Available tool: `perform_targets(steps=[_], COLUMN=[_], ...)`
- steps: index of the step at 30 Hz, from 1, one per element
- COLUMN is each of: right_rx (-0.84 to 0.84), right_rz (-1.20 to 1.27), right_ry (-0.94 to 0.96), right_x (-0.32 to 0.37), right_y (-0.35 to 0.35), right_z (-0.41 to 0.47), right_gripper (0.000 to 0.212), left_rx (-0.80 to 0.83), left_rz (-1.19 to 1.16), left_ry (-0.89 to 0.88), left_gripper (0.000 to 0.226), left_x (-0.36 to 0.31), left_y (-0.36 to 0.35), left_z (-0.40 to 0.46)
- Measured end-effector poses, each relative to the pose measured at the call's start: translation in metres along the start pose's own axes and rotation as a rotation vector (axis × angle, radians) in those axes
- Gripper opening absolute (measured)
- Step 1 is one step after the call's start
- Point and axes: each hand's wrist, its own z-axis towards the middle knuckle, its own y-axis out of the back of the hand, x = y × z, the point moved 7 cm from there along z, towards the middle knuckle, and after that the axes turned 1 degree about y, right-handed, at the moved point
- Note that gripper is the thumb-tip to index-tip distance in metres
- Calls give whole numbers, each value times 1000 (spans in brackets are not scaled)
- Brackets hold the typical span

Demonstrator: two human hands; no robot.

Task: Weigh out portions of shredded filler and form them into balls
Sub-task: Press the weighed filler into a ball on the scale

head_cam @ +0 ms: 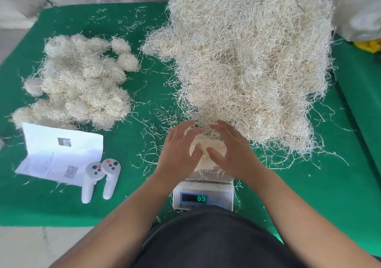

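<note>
Filler portion [206, 148] is cupped on the scale [203, 195] between the left hand [177, 154] and right hand [233, 154]. Both grips are spread, fingers relaxed. Finished balls [78, 86] are heaped far left on the green desk [144, 185].

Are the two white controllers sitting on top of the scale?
No, the two white controllers lie on the green mat beside the paper, left of the scale.

Bare green surface [148, 201] lies open between the scale [203, 197] and the two controllers [101, 179] at near left. The big filler heap [253, 61] blocks the far right; the formed balls [80, 86] and a paper sheet [59, 152] crowd the left.
</note>
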Motion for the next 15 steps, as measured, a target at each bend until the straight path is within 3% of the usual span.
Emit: perform_targets(steps=[15], right_rx=[-86], right_rz=[9], right_ry=[8], right_x=[2], right_y=[2], right_z=[-5], right_gripper=[60], left_rx=[-69], left_rz=[-45], left_ry=[3], left_gripper=[35], left_x=[3], left_y=[9], left_z=[-10])
